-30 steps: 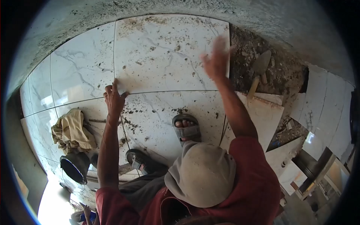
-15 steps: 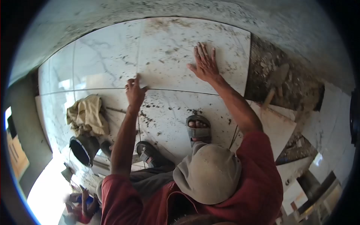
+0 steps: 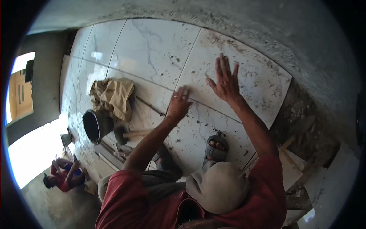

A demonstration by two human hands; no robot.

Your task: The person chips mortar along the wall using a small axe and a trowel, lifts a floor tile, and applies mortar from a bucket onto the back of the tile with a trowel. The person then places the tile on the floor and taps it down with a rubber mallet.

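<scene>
My right hand [image 3: 226,81] is over the dirt-specked marbled white tile [image 3: 244,57] beside the wall, its fingers stretched out and slightly blurred. Whether the palm touches the tile or hovers just above it, I cannot tell. Close to the joint between tiles is my left hand [image 3: 179,104], fingers apart and a ring on one of them. Nothing shows in either hand. Crumbs of dirt lie on the tiles around both hands. A sandalled foot [image 3: 216,148] rests on the floor below them.
To the left lie a crumpled tan cloth [image 3: 118,95], a black bucket [image 3: 100,126], a thin rod [image 3: 149,105] and a mallet [image 3: 122,135]. A trowel [image 3: 301,126] lies on rubble at the right, near loose tile pieces [image 3: 291,166]. Another person [image 3: 66,173] sits at the far left.
The view has turned, so the floor appears tilted and the cloth and bucket have shifted right. My left hand has come closer to my right hand, which has shifted across the same tile.
</scene>
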